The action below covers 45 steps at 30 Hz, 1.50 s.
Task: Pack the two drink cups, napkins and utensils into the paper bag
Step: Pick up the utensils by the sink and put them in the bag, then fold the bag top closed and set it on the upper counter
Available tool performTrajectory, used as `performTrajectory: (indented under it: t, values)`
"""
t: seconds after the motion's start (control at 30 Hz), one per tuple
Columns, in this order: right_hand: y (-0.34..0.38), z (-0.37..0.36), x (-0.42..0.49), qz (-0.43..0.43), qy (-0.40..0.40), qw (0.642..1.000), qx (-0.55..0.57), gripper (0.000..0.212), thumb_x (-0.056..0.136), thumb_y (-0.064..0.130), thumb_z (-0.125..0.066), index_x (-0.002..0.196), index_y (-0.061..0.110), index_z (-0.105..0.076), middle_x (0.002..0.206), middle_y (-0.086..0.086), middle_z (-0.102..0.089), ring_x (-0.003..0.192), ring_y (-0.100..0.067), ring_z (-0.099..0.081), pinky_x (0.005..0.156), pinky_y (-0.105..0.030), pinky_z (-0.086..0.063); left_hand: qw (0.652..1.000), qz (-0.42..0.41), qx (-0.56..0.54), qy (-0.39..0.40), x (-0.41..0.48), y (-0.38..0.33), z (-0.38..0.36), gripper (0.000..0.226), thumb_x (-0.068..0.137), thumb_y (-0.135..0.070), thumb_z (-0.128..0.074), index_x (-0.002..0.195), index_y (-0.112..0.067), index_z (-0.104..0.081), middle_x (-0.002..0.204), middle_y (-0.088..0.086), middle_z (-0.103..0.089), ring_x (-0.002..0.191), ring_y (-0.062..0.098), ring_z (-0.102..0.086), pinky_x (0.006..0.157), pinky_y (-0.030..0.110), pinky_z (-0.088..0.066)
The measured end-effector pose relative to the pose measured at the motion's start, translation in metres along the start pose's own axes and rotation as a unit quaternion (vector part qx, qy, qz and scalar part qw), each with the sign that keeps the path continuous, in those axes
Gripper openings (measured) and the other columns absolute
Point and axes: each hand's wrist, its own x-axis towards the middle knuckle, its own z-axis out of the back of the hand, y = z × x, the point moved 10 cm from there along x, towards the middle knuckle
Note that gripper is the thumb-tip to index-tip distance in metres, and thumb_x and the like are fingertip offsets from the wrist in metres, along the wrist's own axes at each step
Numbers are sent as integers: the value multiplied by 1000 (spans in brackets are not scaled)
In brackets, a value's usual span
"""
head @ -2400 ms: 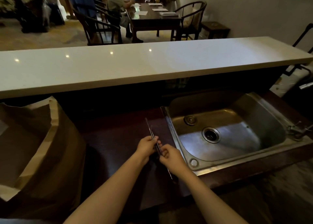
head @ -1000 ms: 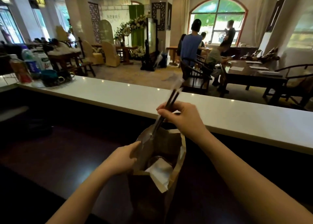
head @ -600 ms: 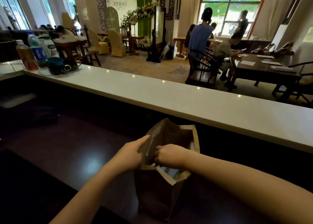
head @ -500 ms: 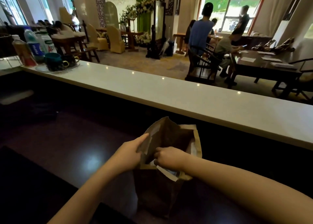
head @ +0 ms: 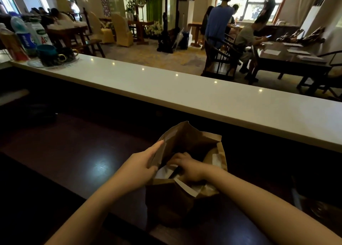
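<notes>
Deeper into the paper bag (head: 172,198) than a moment ago, my right hand (head: 187,168) curls inside its mouth over something white, its grip too hidden to tell, while my left hand (head: 142,165) pinches the bag's left rim on the dark counter (head: 74,152).

1. A long white counter (head: 185,93) crossed the frame from upper left to right, reflecting ceiling lights.
2. Beyond it, upper right, dark wooden chairs (head: 220,59) flanked a dining table (head: 288,59).
3. Daylight entered through an arched window (head: 257,2).
</notes>
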Motion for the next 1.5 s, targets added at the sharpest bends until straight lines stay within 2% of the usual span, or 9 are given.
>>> performTrajectory:
  t: [0.23, 0.37, 0.63, 0.8, 0.93, 1.07, 1.13, 1.33, 1.5]
  values:
    - [-2, 26, -16, -2, 39, 999, 13, 81, 75, 37, -71, 142, 31, -27, 151, 0, -20, 138, -25, -19, 110, -41, -29, 999, -26, -34, 24, -5, -7, -3, 86, 74, -21, -68, 125, -62, -12, 107, -27, -48, 80, -12, -55, 59, 0, -42]
    - [-9, 73, -40, -18, 12, 1000, 14, 83, 75, 36, -71, 143, 31, -24, 152, 0, -20, 139, -24, -21, 112, -42, -29, 999, -46, -8, 27, -14, -18, -6, 76, 74, -29, -69, 128, -56, -23, 134, -23, -30, 123, -2, -35, 86, 2, -32]
    - [-56, 183, -87, -31, -267, 952, 147, 40, 89, 2, -47, 126, 16, -51, 126, -6, -58, 117, -18, -53, 95, -25, -39, 977, -2, -86, -193, -62, -19, 3, 106, 50, -75, -56, 128, -59, 15, 152, -16, 16, 133, 0, 3, 105, 33, -14]
    - [-76, 118, -65, -31, -38, 972, 230, 70, 83, 3, -59, 142, 24, -28, 142, 3, -40, 132, -14, -34, 108, -33, -32, 956, 63, -153, -242, -90, -9, -68, 131, 40, -74, -66, 126, -52, 31, 148, -17, 29, 136, 5, 14, 110, 39, -7]
    - [-64, 105, -53, 1, -82, 939, 333, 54, 81, 21, -67, 127, 37, -45, 114, 22, -51, 110, -2, -47, 82, -16, -38, 949, 84, -150, -264, -77, -17, -100, 125, 60, -56, -71, 129, -43, 33, 145, -15, 36, 136, 6, 21, 111, 34, -2]
    - [-70, 110, -62, -2, -187, 923, 337, 17, 81, 26, -67, 93, 37, -62, 101, 13, -62, 95, -1, -56, 72, -14, -39, 932, 56, -153, -324, -67, -16, -85, 75, 78, -39, -63, 138, -34, -17, 150, -16, 10, 142, 15, -3, 115, 44, -17]
    - [-78, 111, -79, -11, -236, 909, 345, 8, 81, 26, -67, 86, 32, -65, 95, 9, -65, 92, -4, -60, 72, -16, -41, 915, 38, -179, -359, -70, -13, -71, 34, 80, -30, -63, 106, -46, -47, 150, -13, -11, 138, 20, -24, 111, 51, -29]
    - [-91, 88, -152, -7, -290, 883, 369, 9, 80, 24, -68, 85, 17, -65, 91, -1, -66, 86, -12, -65, 74, -22, -49, 916, -18, -242, -321, -62, 0, -36, 58, 74, -19, -70, 81, -73, -47, 140, 3, -46, 123, 15, -45, 95, 33, -43]
    - [-76, 59, -205, 32, -297, 860, 414, 28, 79, 13, -69, 98, 34, -65, 98, 12, -65, 95, 2, -61, 80, -12, -48, 934, -66, -236, -258, -55, 2, -30, 42, 73, -14, -71, 89, -51, -62, 132, -19, -45, 119, 13, -49, 92, 34, -45]
